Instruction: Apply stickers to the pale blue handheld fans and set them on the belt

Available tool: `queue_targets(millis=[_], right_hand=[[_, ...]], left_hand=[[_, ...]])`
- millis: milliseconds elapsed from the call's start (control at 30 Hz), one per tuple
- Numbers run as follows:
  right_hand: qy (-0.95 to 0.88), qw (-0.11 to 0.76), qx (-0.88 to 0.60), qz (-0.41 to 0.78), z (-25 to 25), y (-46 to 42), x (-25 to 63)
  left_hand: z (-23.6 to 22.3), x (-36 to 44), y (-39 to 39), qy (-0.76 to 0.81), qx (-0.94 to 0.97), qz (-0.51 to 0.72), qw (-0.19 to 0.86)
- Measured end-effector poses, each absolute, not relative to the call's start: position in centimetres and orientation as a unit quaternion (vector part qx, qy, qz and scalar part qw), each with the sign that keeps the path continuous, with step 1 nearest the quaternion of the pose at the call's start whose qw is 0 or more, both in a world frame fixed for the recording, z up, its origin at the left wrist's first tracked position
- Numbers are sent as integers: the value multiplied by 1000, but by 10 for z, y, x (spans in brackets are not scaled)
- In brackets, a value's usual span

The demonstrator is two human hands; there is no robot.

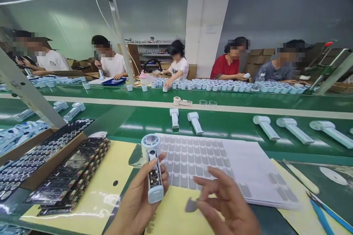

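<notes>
My left hand [138,200] is closed around a pale blue hand-held fan body [153,169], held upright with its open handle showing a circuit board. My right hand [226,202] pinches a small grey sticker [191,205] between thumb and fingertip, just right of the fan handle; the other fingers are spread. Behind both hands lies a white sheet of grey stickers [198,158], partly peeled, on a stack of backing sheets.
Stacks of black printed panels [74,176] lie at left on yellow paper. Finished fan bodies [292,129] ride the green conveyor belt. Blue tweezers [325,211] and a cream stick [300,176] lie at right. Several people work across the far belt.
</notes>
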State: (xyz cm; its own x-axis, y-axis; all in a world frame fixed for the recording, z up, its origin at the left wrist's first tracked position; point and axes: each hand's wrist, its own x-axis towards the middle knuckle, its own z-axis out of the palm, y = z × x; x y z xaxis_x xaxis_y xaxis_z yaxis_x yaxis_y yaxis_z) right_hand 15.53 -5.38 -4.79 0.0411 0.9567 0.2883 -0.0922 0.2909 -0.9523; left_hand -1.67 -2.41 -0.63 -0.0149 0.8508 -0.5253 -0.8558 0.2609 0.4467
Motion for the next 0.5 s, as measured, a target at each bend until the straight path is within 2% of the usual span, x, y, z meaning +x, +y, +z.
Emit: queue_targets(millis=[167, 500], right_hand=[[-513, 545, -355, 560, -32, -57, 119], [-456, 524, -367, 619, -22, -52, 103]], left_hand=[[6, 2, -29, 375, -101, 608, 692], [7, 2, -29, 366, -144, 625, 674]])
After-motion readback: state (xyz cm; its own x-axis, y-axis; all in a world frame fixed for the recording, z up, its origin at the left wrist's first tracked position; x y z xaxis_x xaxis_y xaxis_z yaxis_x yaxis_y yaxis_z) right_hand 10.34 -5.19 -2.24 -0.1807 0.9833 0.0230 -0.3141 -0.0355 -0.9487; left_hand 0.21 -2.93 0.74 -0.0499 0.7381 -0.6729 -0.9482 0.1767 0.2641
